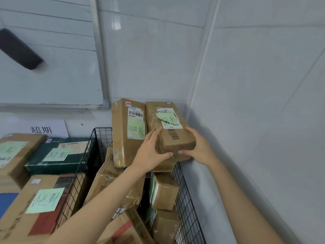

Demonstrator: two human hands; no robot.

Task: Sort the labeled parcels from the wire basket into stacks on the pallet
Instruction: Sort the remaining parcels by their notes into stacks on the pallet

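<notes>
A small brown parcel with a white shipping label and a green handwritten note sits at the top of the pile in the black wire basket. My left hand grips its left side and my right hand grips its right side, thumbs meeting at the front edge. Beside it on the left leans a taller brown parcel with a barcode label and a green note. Several more cardboard parcels lie lower in the basket, partly hidden by my left forearm.
To the left of the basket are stacked parcels with green notes: a dark green box, a brown box and another. A paper sign hangs on the wall. A whiteboard is above. The tiled corner wall is close on the right.
</notes>
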